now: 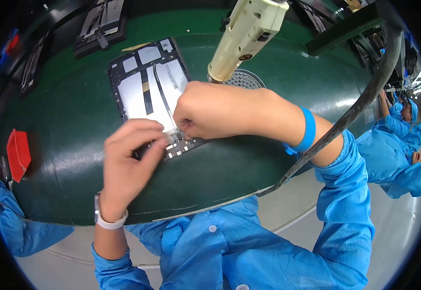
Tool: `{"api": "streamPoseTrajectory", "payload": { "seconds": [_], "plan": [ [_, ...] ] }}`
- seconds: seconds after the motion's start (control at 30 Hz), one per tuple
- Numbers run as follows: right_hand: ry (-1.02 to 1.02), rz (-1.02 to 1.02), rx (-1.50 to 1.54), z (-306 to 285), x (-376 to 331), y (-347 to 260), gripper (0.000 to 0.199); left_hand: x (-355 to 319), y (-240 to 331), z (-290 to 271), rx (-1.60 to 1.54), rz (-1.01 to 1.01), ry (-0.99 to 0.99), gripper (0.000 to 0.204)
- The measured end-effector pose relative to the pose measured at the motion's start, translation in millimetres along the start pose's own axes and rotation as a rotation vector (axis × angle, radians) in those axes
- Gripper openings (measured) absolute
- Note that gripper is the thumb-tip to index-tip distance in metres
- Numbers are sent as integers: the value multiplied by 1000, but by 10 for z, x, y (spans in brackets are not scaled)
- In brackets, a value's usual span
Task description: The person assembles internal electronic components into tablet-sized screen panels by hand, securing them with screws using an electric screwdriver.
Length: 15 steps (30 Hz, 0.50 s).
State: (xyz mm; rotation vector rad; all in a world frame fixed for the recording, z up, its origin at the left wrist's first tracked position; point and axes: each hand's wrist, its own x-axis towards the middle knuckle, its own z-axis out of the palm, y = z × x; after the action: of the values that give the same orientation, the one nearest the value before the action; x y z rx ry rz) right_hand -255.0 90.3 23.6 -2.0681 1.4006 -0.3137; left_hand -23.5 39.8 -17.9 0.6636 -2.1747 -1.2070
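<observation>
An opened tablet (148,92) lies on the green work surface, its silver battery and black flat cables showing. My left hand (132,157) is at its lower edge, thumb and fingertips drawn together over the small circuit board (177,149). Close beside it, my right hand (205,110) is closed with curled fingers above the right end of that board. What either hand pinches, if anything, is hidden or too small to make out. Just beyond my right hand hangs a cream powered screwdriver (247,39), its tip near my knuckles and partly covered.
A round dimpled metal dish (245,79) sits behind my right wrist. At the left is a red tray (19,154); another device (102,24) lies at the far left. A thick dark cable (350,113) crosses over my right arm. Co-workers in blue (389,157) are at the right.
</observation>
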Motion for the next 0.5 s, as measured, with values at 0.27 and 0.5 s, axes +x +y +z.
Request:
{"api": "streamPoseTrajectory", "payload": {
  "seconds": [0.27,0.5],
  "plan": [
    [-127,-56,-274,-192,247,-167,10,145,-339,-1111,-58,-162,254,14],
    [-118,-50,189,-66,44,145,5,189,-656,-1813,-175,-349,454,40]
  ]
}}
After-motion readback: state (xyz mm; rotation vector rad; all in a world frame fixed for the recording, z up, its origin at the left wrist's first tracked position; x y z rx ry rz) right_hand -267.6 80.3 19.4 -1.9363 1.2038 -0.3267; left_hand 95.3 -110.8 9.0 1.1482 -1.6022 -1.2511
